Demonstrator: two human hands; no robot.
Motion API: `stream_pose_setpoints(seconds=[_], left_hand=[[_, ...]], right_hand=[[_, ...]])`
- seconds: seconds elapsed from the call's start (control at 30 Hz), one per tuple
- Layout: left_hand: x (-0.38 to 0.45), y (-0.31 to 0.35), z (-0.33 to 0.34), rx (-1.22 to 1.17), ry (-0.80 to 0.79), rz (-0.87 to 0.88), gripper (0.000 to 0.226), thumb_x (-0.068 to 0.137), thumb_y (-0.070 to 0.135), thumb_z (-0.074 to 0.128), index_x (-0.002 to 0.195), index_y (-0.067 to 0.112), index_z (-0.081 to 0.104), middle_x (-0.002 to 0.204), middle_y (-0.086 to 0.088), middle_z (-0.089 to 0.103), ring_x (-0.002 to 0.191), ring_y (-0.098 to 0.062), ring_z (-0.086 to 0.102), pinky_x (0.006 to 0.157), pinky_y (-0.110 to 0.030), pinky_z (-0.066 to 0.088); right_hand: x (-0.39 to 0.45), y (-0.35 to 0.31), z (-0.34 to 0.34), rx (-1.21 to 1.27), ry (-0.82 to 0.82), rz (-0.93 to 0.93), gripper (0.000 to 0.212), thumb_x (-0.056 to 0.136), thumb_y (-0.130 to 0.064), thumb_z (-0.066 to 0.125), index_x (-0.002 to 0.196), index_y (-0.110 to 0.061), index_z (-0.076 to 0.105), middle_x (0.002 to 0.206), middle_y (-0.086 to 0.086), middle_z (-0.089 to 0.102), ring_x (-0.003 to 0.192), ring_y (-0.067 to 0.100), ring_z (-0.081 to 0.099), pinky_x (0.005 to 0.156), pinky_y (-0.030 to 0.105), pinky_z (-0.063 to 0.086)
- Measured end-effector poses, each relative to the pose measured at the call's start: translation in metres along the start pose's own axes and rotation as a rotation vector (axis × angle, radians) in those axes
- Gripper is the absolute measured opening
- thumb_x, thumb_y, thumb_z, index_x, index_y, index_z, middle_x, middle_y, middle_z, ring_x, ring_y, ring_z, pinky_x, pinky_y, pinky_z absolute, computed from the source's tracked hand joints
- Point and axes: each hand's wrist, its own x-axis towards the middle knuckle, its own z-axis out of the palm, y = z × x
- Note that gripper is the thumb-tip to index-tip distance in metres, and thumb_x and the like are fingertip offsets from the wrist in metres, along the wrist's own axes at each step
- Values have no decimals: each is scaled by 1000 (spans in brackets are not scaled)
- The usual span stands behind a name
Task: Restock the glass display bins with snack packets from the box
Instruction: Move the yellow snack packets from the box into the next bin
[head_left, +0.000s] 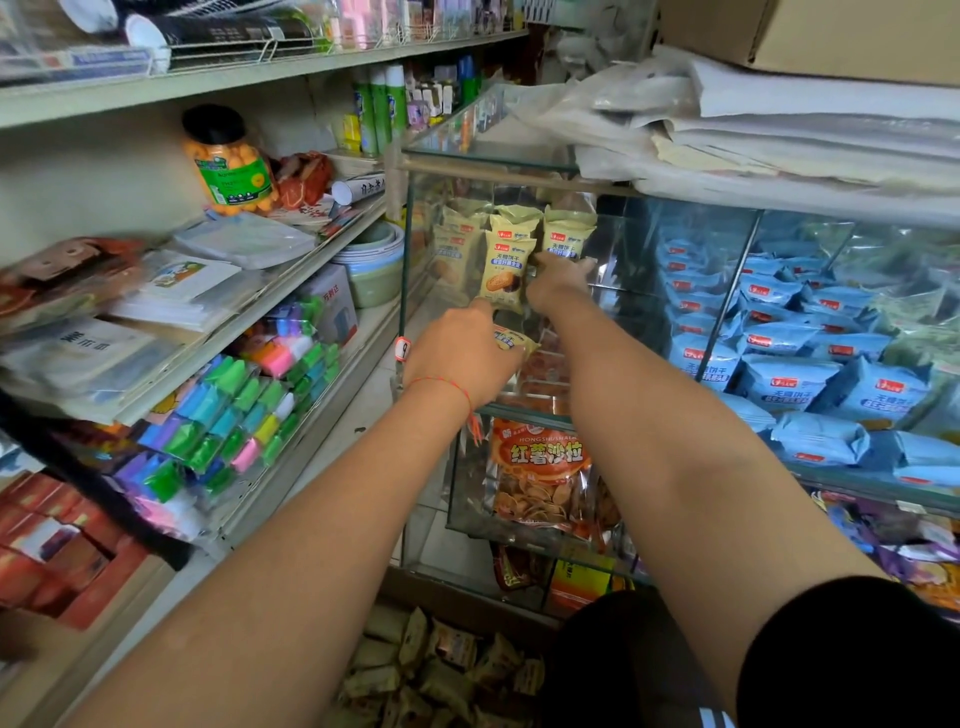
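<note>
Inside the clear glass display bin, the left hand grips one pale yellow biscuit packet, fingers curled; the right hand, fingers extended, steadies upright yellow packets, apparently for neat stacking.

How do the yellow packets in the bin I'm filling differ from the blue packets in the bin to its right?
The yellow packets are pale yellow with a biscuit pictured; the blue packets are light blue. The yellow ones stand upright in a few rows at the back, while the blue ones lie heaped and nearly fill their bin. The right hand touches the yellow ones and the left hand holds one; none touches the blue. Both share a red logo and pillow shape.
</note>
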Motion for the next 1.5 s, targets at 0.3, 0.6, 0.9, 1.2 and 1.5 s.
stream_pose_setpoints(seconds=[0.3,0.6,0.9,1.2,1.5], left_hand=[[-2,1,-1,-5,21,1,49,86,50,61,120,13,55,112,-11,65,100,-32,61,70,-32,43],[-2,1,0,2,27,13,47,87,46,59,122,14,52,110,-10,65,97,-30,62,65,-31,38],[0,-1,1,-6,36,22,49,86,48,60,121,14,53,113,-12,65,101,-33,61,70,-34,45],[1,-1,3,22,35,53,50,88,52,58,119,14,52,111,-11,65,99,-32,61,68,-34,46],[-4,4,-3,-80,98,42,42,97,42,48,122,10,36,121,-17,53,100,-37,58,67,-37,39]], right_hand=[[-14,-18,-13,270,109,81,46,92,-14,50,136,-4,41,123,13,59,104,30,61,75,35,55],[-22,-25,0,808,-293,214,26,83,7,38,104,-3,51,106,15,61,93,34,67,69,33,59],[-18,-23,0,639,-239,76,35,89,-2,44,119,-4,61,105,10,58,100,24,60,85,32,57],[-18,-25,-2,470,-188,-3,34,96,-8,45,120,-17,66,118,6,59,102,26,63,85,41,58],[-36,-45,-39,645,-42,210,18,86,-14,43,82,-8,59,83,11,68,69,26,68,61,33,57]])
